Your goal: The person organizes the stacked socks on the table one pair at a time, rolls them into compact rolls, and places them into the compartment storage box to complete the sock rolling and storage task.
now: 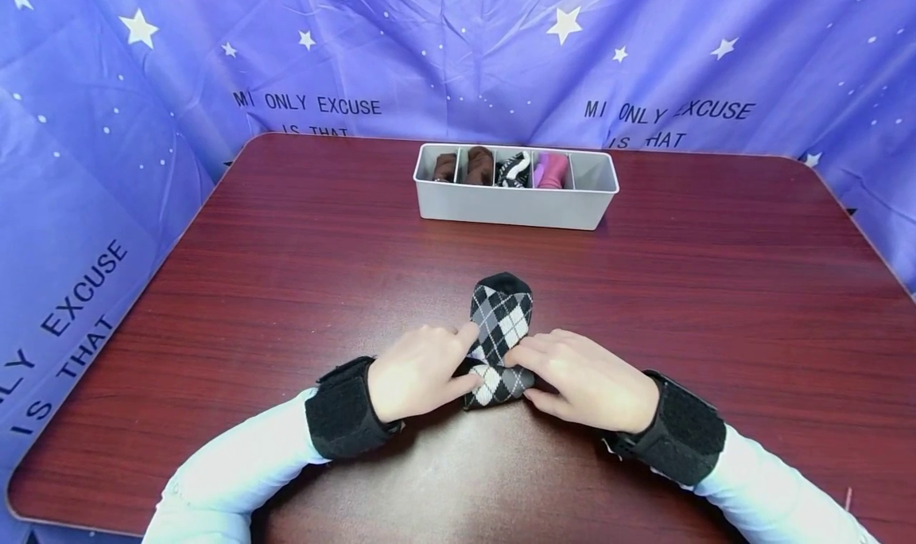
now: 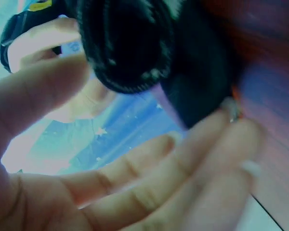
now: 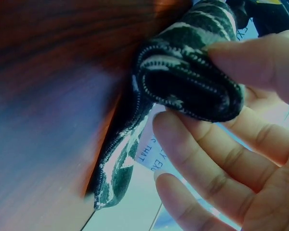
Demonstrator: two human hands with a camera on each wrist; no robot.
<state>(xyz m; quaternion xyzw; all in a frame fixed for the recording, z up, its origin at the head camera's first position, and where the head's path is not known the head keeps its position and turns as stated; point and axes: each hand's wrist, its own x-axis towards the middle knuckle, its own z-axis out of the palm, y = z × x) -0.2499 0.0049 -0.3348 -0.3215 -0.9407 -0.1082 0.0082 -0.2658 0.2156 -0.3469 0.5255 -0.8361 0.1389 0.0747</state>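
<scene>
A black, grey and white argyle sock [image 1: 501,321] lies on the table, its black end pointing away and its near end folded over into a thick roll. My left hand [image 1: 418,369] holds the left side of this roll, thumb on the near side and fingers at the fold. From the right, my right hand [image 1: 590,377] pinches the other side between thumb and fingers. In the right wrist view the rolled sock [image 3: 197,29] shows several layers at its edge, with the flat part stretching beyond. The left wrist view shows the dark roll [image 2: 130,48] against the thumb.
A light grey divided bin [image 1: 508,206] stands at the back of the table [image 1: 322,234]. Its compartments hold brown socks [image 1: 479,166], a black-and-white sock [image 1: 514,170] and a pink and purple bundle [image 1: 553,170]. Behind hangs a blue star-printed cloth [image 1: 458,59].
</scene>
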